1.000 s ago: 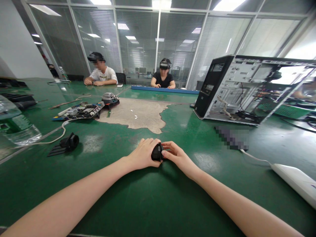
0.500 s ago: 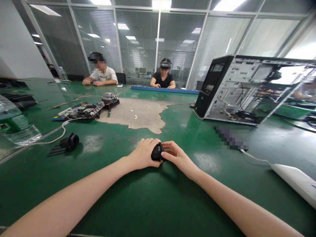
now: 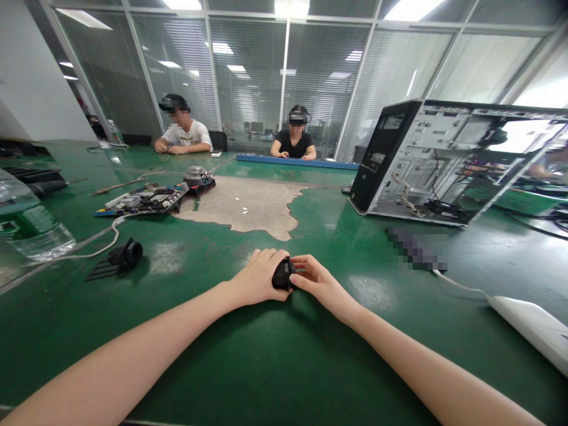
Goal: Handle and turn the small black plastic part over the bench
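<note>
A small black plastic part (image 3: 282, 274) is between my hands, just over the green table (image 3: 284, 361). My left hand (image 3: 260, 275) wraps round its left side, with the fingers over the top and the thumb below. At its right end, my right hand (image 3: 317, 281) pinches it with thumb and fingertips. The fingers cover much of the part, so its full shape is hidden. Another black part (image 3: 126, 255), with a round opening and long prongs, lies to the left of my left hand.
An open computer case (image 3: 386, 157) stands at the right, near a pixelated object (image 3: 415, 247) and a white device (image 3: 530, 325). On the left are a circuit board (image 3: 146, 199) and a bottle (image 3: 33, 228). Two people sit across the table behind a blue strip (image 3: 297, 161).
My hands and the black part are almost unchanged. The seated person at the far left has drawn their hands slightly to the right.
</note>
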Tool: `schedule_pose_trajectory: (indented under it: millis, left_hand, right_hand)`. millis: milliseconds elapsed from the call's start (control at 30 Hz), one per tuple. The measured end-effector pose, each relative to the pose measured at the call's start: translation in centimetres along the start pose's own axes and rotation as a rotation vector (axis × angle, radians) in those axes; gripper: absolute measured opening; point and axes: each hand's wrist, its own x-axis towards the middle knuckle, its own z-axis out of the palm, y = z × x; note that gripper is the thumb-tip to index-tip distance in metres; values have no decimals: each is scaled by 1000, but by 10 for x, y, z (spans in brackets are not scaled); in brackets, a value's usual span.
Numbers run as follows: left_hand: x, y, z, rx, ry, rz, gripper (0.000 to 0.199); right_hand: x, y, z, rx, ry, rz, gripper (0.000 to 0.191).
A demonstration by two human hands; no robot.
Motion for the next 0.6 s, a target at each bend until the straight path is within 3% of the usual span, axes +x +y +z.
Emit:
schedule_pose_trajectory:
  millis: [167,400,600]
  left_hand:
    - [-1,-1,0,10,-5,8,54]
    - [-1,1,0,-2,7,3,50]
    - [-1,0,-1,12,12,13,52]
  right_hand:
    - [-2,-5,-1,45,-87,-19,35]
    - [-1,-3,2,5,14,-7,28]
    - [0,-1,-2,24,-71,-6,36]
